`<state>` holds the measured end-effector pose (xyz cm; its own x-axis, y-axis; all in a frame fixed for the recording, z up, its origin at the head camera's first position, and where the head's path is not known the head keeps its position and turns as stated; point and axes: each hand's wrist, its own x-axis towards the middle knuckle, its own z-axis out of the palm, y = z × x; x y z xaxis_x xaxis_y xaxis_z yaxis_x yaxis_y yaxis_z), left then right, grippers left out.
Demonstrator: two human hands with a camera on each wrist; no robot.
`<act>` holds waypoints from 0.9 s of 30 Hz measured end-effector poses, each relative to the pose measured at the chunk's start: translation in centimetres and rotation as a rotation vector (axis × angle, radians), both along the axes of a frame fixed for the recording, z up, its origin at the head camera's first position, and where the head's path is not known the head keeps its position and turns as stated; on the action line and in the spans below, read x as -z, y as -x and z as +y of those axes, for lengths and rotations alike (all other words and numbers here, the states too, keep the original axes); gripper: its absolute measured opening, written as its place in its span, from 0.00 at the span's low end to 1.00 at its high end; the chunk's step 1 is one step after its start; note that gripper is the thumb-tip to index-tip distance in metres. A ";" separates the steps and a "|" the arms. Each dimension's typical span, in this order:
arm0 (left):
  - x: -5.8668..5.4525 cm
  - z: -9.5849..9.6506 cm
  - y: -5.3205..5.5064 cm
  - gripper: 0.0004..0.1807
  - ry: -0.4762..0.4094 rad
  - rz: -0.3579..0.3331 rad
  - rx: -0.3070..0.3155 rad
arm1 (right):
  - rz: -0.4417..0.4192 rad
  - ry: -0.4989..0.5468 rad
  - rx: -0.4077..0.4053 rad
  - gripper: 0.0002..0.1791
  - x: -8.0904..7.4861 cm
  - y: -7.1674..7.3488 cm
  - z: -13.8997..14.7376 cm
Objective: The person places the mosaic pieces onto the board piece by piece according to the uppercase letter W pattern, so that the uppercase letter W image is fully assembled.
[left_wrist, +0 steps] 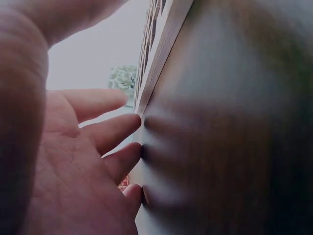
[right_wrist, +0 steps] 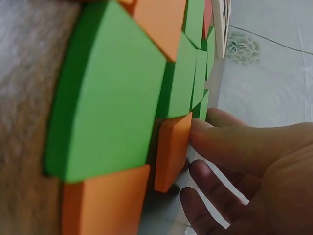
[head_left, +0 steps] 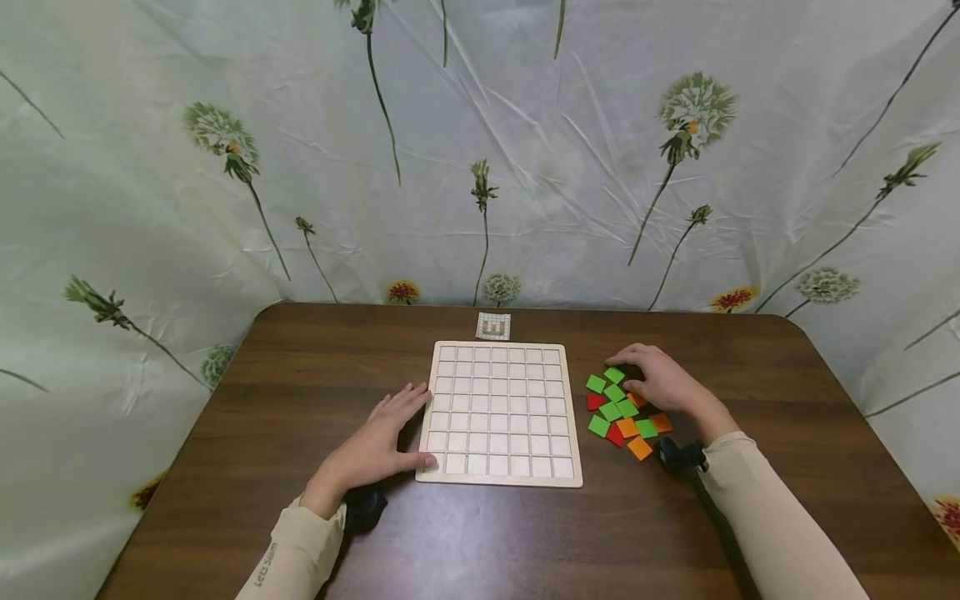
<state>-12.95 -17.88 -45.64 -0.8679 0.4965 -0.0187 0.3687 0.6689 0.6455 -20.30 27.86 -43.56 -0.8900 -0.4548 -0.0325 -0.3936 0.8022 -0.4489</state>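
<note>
A pale wooden grid board (head_left: 498, 481) lies flat in the middle of the table, its square cells bare. My left hand (head_left: 378, 446) rests at the board's left side with spread fingers, the thumb over the near left corner. To the right of the board lies a loose cluster of green, orange and red square tiles. Over its far side reaches my right hand (head_left: 663, 379), index finger and thumb on either side of a green tile (head_left: 614, 374). In the right wrist view the thumb is beside an orange tile (right_wrist: 173, 152); a firm grip is not visible.
A small printed card (head_left: 492, 326) with a grid pattern lies behind the board, near the table's far edge. The brown wooden table (head_left: 487, 542) meets a pale curtain (head_left: 450, 167) printed with dandelions. Dark straps with devices sit on both wrists.
</note>
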 end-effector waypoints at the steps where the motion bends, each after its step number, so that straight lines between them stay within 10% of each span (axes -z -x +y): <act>1: 0.1 0.0 0.0 0.53 -0.001 0.000 0.009 | 0.004 -0.003 -0.004 0.19 0.0 0.0 0.0; 27: 0.8 -0.5 0.0 0.56 0.001 -0.026 0.035 | 0.061 -0.031 0.067 0.15 -0.6 -0.3 -1.1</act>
